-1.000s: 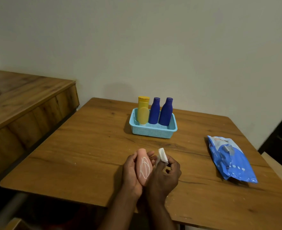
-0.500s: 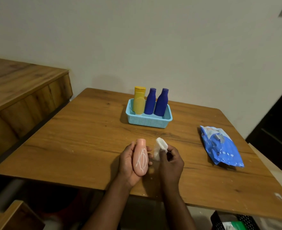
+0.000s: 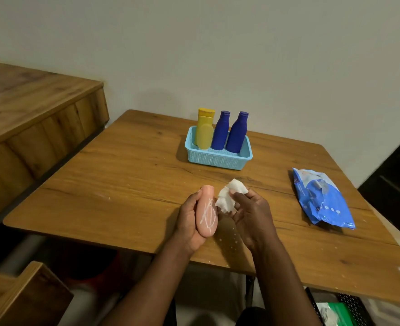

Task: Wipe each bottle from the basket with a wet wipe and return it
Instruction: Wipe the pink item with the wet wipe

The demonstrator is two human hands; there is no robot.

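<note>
Over near table edge we saw left hand (image 3: 189, 222) gripping pink bottle (image 3: 206, 214), fingers curled behind, mostly hidden. Right hand (image 3: 250, 214) pinched crumpled wet wipe (image 3: 229, 196) just beside bottle; fingertips partly covered. Beyond: basket (image 3: 217, 158), wipes pack (image 3: 321, 198), bottom corner cut off.

No text can be read; the blue wipes pack (image 3: 321, 198) bears print too small to make out.

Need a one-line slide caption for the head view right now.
Left hand holds a peach plastic bottle while right hand pinches a crumpled white wet wipe beside it, before a light-blue basket.
</note>
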